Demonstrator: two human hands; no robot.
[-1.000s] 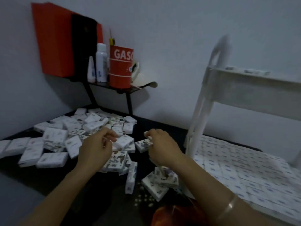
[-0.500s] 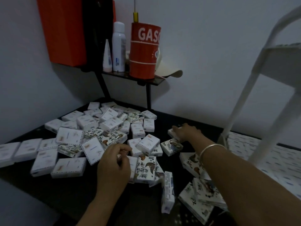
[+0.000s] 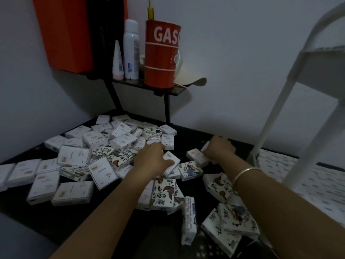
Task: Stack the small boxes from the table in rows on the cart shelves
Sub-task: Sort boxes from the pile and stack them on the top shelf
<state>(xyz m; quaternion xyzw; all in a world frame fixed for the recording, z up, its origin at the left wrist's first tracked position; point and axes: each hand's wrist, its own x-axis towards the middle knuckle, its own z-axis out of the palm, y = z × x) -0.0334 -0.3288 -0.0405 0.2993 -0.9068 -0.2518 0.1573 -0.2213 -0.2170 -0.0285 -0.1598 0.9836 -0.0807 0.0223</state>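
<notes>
Several small white boxes (image 3: 74, 156) lie scattered on the dark table (image 3: 56, 221), some printed with drawings. My left hand (image 3: 151, 159) rests in the middle of the pile, its fingers closed around a white box (image 3: 170, 163). My right hand (image 3: 220, 148), with a bangle on its wrist, grips another white box (image 3: 197, 157) at the pile's right edge. The white cart (image 3: 280, 109) stands at the right. Its lower shelf (image 3: 308, 180) is covered with rows of boxes.
A small black wall shelf (image 3: 149, 86) above the table's back carries a red "GASO" can (image 3: 161, 57), a white spray bottle (image 3: 131, 49) and a small tube (image 3: 117, 60). An orange box (image 3: 65, 34) sits at its left. More boxes lie near the front right edge.
My left hand moved forward and to the right, onto a box in the pile's middle. My right hand stays at the pile's right edge, closed on a box there.
</notes>
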